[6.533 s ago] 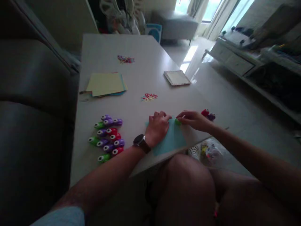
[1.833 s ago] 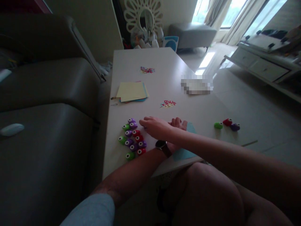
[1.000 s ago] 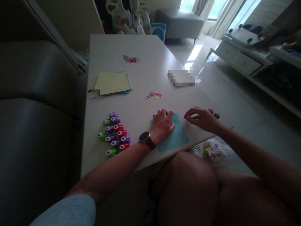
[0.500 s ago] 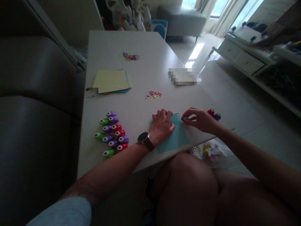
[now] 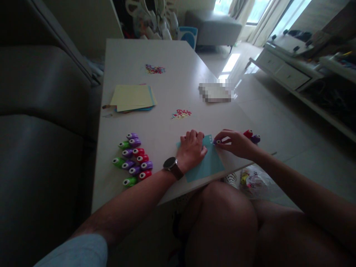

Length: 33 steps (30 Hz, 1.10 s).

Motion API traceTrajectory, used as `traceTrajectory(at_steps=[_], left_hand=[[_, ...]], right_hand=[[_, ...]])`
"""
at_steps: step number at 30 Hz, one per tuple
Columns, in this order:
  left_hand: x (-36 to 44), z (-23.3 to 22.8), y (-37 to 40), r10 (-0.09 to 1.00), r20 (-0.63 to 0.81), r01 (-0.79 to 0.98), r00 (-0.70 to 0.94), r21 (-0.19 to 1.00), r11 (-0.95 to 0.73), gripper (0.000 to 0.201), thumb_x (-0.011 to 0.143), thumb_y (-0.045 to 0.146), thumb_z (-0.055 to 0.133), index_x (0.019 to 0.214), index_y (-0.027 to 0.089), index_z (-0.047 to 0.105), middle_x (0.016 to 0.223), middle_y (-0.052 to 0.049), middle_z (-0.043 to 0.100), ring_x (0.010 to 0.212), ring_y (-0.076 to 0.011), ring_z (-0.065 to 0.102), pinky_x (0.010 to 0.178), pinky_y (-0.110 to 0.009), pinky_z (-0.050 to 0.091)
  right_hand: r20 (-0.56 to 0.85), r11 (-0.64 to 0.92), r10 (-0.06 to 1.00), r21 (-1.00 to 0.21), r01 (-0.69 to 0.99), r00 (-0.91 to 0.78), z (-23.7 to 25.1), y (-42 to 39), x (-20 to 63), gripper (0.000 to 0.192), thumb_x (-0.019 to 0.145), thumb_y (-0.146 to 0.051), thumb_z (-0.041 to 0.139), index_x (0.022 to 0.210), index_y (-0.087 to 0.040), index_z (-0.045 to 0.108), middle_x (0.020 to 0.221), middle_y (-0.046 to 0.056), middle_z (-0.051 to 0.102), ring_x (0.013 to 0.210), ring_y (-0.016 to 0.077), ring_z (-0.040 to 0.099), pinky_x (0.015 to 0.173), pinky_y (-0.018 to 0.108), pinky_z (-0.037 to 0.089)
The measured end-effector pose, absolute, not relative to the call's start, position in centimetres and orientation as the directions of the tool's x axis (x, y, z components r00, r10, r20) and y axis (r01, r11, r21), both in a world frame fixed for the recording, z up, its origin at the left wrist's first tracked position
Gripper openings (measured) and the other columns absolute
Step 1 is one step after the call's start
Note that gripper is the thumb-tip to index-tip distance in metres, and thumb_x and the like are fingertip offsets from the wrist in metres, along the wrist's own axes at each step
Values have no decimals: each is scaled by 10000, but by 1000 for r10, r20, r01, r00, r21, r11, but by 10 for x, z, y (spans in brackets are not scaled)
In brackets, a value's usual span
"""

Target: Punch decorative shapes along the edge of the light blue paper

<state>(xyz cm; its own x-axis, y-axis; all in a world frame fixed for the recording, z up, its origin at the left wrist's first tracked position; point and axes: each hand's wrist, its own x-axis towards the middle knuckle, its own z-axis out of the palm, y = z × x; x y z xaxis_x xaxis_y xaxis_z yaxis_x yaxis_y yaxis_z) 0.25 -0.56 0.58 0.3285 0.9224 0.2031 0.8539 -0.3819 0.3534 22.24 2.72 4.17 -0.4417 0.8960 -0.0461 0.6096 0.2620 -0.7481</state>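
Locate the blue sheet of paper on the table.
In the head view the blue sheet of paper lies at the table's near edge, under the left hand, right of the cluster of small punches.

Dim room — dark sofa (image 5: 41,122) left, grey ottoman (image 5: 213,26) by bright window (image 5: 251,5).

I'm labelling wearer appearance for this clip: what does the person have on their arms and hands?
The left hand is bare, with a dark round-faced watch on a brown strap at the wrist and a light blue-grey sleeve by the shoulder. The right hand and forearm are bare.
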Motion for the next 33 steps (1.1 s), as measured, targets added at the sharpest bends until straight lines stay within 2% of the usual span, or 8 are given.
traceTrajectory(at_steps=[14, 20, 23, 27, 33], left_hand=[[3, 5, -5, 924, 199, 851, 326, 363, -378, 297, 922, 326, 582, 1179, 213, 485, 1178, -93, 544, 1135, -278, 488, 955, -438, 395], [3, 6, -6, 925, 190, 854, 330, 357, -378, 308, 923, 320, 584, 1196, 216, 487, 1188, -94, 547, 1142, -276, 488, 974, -437, 387], [2, 7, -6, 918, 207, 845, 338, 363, -393, 313, 917, 309, 594, 1203, 220, 504, 1233, -98, 537, 1170, -274, 475, 990, -435, 378], [1, 9, -6, 902, 211, 824, 377, 370, -430, 265, 925, 286, 588, 1185, 249, 563, 1265, -86, 533, 1176, -263, 474, 975, -426, 380], [1, 9, -6, 890, 210, 810, 406, 369, -456, 251, 949, 287, 564, 1197, 277, 604, 1218, -69, 557, 1147, -263, 487, 933, -432, 393]], right_hand=[[-54, 268, 887, -750, 605, -459, 42, 27, 219, 181, 836, -387, 701, 935, -240, 736, 1002, 64, 687, 887, 207, 695, 839, 404, 623], [-119, 216, 892, -734, 643, -436, 43, 26, 218, 266, 804, -464, 728, 974, -261, 750, 993, 50, 759, 923, 240, 705, 904, 459, 588], [-104, 199, 920, -707, 678, -379, 45, 27, 220, 344, 813, -542, 715, 976, -242, 762, 941, 63, 760, 869, 235, 692, 801, 411, 582], [-117, 177, 931, -684, 708, -346, 45, 27, 222, 376, 834, -581, 683, 891, -219, 765, 773, 51, 724, 672, 182, 625, 613, 327, 510], [-193, 105, 909, -752, 651, -370, 43, 28, 225, 316, 819, -529, 716, 915, -230, 761, 809, 51, 758, 729, 199, 676, 680, 347, 538]])
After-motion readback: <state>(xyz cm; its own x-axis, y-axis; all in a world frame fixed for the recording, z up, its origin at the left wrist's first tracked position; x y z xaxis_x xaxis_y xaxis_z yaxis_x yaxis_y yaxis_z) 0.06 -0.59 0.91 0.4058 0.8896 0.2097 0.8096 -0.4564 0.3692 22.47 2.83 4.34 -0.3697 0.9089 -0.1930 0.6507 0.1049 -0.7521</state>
